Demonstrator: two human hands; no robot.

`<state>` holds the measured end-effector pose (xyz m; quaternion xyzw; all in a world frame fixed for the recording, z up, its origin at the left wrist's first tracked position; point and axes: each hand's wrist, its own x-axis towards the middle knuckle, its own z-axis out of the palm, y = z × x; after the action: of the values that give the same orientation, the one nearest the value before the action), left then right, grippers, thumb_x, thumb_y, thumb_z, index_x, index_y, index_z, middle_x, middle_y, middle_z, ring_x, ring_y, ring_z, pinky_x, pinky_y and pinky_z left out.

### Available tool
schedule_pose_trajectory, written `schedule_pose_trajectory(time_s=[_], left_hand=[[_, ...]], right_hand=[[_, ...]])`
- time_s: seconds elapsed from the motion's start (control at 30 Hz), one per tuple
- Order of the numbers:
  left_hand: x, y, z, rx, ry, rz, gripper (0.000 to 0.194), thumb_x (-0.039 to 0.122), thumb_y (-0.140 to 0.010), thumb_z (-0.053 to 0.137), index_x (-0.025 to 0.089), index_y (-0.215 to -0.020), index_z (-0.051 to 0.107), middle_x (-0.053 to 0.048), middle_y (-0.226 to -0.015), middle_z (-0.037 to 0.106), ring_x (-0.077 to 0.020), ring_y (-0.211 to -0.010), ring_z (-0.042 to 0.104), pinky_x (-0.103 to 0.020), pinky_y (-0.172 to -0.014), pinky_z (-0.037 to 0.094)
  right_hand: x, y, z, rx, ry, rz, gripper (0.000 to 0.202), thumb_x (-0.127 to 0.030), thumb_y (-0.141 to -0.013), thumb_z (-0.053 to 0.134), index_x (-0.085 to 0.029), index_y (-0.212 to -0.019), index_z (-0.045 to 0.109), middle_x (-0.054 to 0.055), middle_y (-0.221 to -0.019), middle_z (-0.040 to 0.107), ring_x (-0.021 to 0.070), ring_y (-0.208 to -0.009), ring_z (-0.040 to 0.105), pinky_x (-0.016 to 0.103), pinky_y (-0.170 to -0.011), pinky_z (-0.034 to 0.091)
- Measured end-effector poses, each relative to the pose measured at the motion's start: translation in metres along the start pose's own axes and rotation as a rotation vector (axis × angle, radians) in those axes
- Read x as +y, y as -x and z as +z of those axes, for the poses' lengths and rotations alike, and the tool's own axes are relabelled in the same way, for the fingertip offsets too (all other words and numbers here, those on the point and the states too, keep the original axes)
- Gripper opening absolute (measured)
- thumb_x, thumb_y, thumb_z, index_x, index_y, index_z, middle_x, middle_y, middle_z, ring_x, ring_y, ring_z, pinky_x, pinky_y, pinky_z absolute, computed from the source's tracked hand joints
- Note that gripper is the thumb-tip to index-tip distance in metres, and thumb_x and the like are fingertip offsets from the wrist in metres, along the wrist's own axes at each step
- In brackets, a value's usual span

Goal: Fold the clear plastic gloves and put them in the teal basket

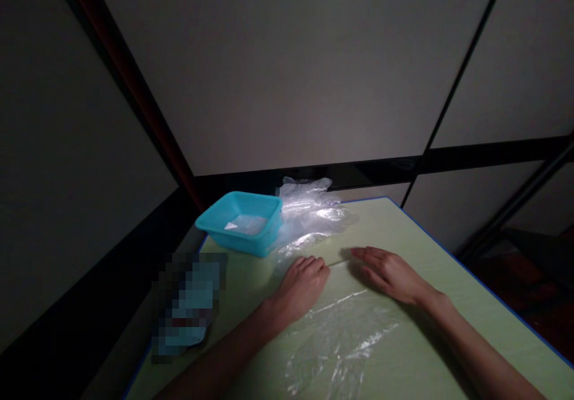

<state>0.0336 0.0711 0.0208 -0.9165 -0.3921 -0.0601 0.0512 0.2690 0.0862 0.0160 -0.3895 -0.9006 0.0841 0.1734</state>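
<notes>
Clear crinkled plastic (345, 340) lies on the light green table (421, 340), between my forearms and in front of my hands. My left hand (302, 283) rests at its upper left edge with the fingers curled; whatever it may hold is hidden. To the right, my right hand (388, 274) hovers low over the table, palm down, fingers stretched out and holding nothing. A thin pale line runs from my left fist toward the right fingertips. Behind my left hand is a heap of clear plastic bags (309, 211).
A turquoise plastic basket (251, 241) with flat pale pieces inside stands at the back left, touching the plastic heap. A pixelated bluish item (195, 304) lies at the left edge. Panelled grey doors (305, 77) rise behind the table.
</notes>
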Motion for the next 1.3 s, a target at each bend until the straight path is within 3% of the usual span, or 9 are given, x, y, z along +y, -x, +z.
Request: schedule_pose_trajectory(time_s=[0.27, 0.33, 0.4, 0.5, 0.57, 0.67, 0.83, 1.07, 1.3], left_hand=[[0.006, 0.011, 0.007, -0.049, 0.012, 0.014, 0.014, 0.014, -0.084, 0.042, 0.018, -0.082, 0.055, -0.002, -0.086, 0.057, -0.0174, -0.087, 0.053, -0.030, -0.079, 0.040], [0.007, 0.014, 0.002, -0.050, 0.096, -0.009, 0.009, 0.019, -0.082, 0.048, 0.018, -0.085, 0.056, -0.002, -0.091, 0.058, -0.0176, -0.090, 0.053, -0.030, -0.082, 0.040], [0.009, 0.015, -0.002, -0.026, 0.199, -0.050, 0.021, 0.030, -0.079, 0.053, 0.019, -0.097, 0.054, -0.004, -0.105, 0.057, -0.0187, -0.099, 0.051, -0.031, -0.087, 0.039], [0.014, 0.015, -0.004, -0.034, 0.283, -0.066, 0.055, 0.045, -0.079, 0.050, 0.015, -0.123, 0.038, -0.010, -0.131, 0.041, -0.0221, -0.119, 0.038, -0.034, -0.099, 0.031], [0.017, 0.013, -0.002, -0.087, 0.285, -0.036, 0.067, 0.049, -0.081, 0.043, 0.010, -0.132, 0.024, -0.014, -0.140, 0.027, -0.0230, -0.128, 0.025, -0.036, -0.104, 0.024], [0.020, 0.012, 0.002, -0.165, 0.261, 0.001, 0.071, 0.053, -0.084, 0.033, 0.007, -0.135, 0.016, -0.015, -0.143, 0.015, -0.0223, -0.132, 0.011, -0.036, -0.107, 0.015], [0.020, 0.014, 0.008, -0.265, 0.231, 0.008, 0.075, 0.058, -0.084, 0.025, 0.005, -0.136, 0.011, -0.016, -0.143, 0.007, -0.0226, -0.132, 0.002, -0.037, -0.108, 0.010], [0.017, 0.019, 0.023, -0.208, 0.208, 0.017, 0.079, 0.057, -0.081, 0.036, 0.008, -0.137, 0.008, -0.013, -0.144, 0.002, -0.0213, -0.132, -0.004, -0.035, -0.108, 0.007], [0.017, 0.019, 0.021, -0.214, 0.204, 0.016, 0.078, 0.056, -0.082, 0.036, 0.007, -0.136, 0.010, -0.013, -0.144, 0.002, -0.0214, -0.132, -0.003, -0.034, -0.108, 0.008]], right_hand=[[-0.013, -0.004, 0.002, -0.132, -0.017, -0.076, 0.037, -0.033, -0.090, 0.032, -0.016, -0.113, 0.055, 0.009, -0.116, 0.057, 0.0199, -0.108, 0.051, 0.035, -0.092, 0.041], [-0.014, -0.004, 0.003, -0.134, -0.024, -0.070, 0.038, -0.034, -0.090, 0.033, -0.015, -0.115, 0.054, 0.009, -0.117, 0.057, 0.0199, -0.108, 0.051, 0.034, -0.093, 0.040], [-0.016, -0.004, 0.004, -0.126, -0.042, -0.066, 0.040, -0.035, -0.090, 0.033, -0.015, -0.120, 0.050, 0.009, -0.122, 0.053, 0.0198, -0.112, 0.048, 0.034, -0.095, 0.038], [-0.021, -0.004, 0.010, -0.125, -0.056, -0.083, 0.050, -0.040, -0.089, 0.034, -0.013, -0.130, 0.038, 0.011, -0.134, 0.039, 0.0207, -0.122, 0.036, 0.034, -0.102, 0.031], [-0.023, -0.004, 0.017, -0.144, -0.053, -0.108, 0.060, -0.046, -0.088, 0.035, -0.009, -0.134, 0.030, 0.014, -0.138, 0.030, 0.0223, -0.127, 0.025, 0.036, -0.105, 0.024], [-0.025, -0.002, 0.028, -0.188, -0.041, -0.132, 0.071, -0.052, -0.085, 0.036, -0.007, -0.137, 0.021, 0.016, -0.141, 0.020, 0.0242, -0.130, 0.015, 0.038, -0.107, 0.019], [-0.022, 0.005, 0.039, -0.216, 0.001, -0.116, 0.078, -0.057, -0.083, 0.034, -0.008, -0.139, 0.010, 0.015, -0.143, 0.007, 0.0243, -0.131, 0.006, 0.039, -0.107, 0.016], [-0.006, 0.012, 0.033, -0.226, 0.073, -0.056, 0.076, -0.057, -0.084, 0.032, -0.010, -0.139, 0.007, 0.015, -0.143, 0.008, 0.0251, -0.130, 0.008, 0.042, -0.106, 0.018], [0.016, 0.018, 0.027, -0.216, 0.137, -0.007, 0.072, -0.054, -0.085, 0.031, -0.015, -0.139, 0.003, 0.013, -0.143, 0.011, 0.0239, -0.130, 0.012, 0.045, -0.105, 0.019]])
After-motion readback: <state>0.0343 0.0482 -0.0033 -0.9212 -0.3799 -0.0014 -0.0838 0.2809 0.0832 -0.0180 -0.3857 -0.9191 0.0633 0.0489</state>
